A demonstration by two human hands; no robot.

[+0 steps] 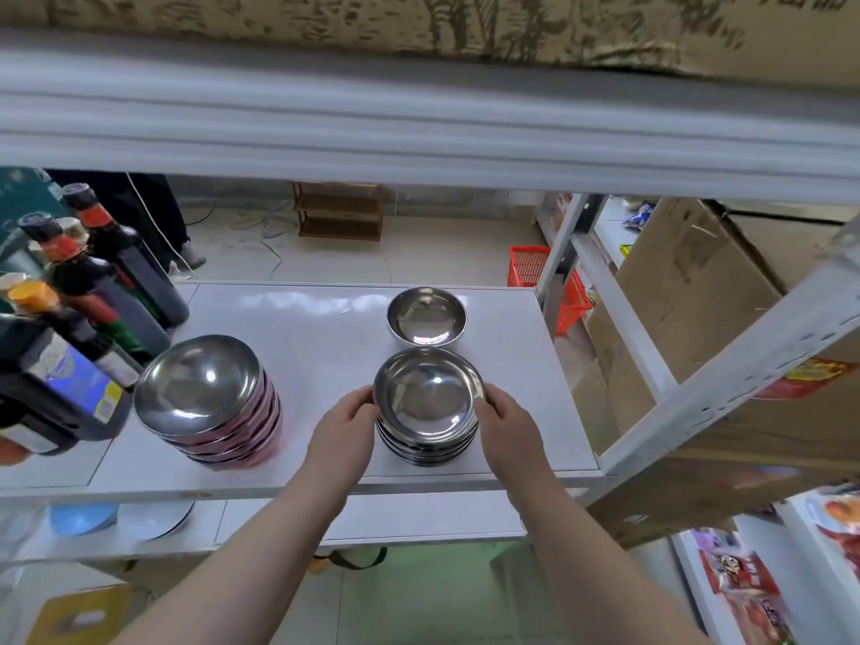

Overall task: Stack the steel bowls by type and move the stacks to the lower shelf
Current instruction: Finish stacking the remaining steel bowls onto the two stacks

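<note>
Grip: my left hand point(346, 423) and right hand point(507, 423) clasp the steel stack point(427, 412) from both sides, fingers curled on the rim.
Steel stack: lower centre of the frame, resting on the white shelf point(298, 328).
Pink-sided stack point(209, 402): lower left, apart.
Single bowl point(426, 316): just behind my stack.
Bottles point(93, 290): far left.

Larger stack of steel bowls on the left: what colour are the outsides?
Pinkish red, seen in the head view.
</note>
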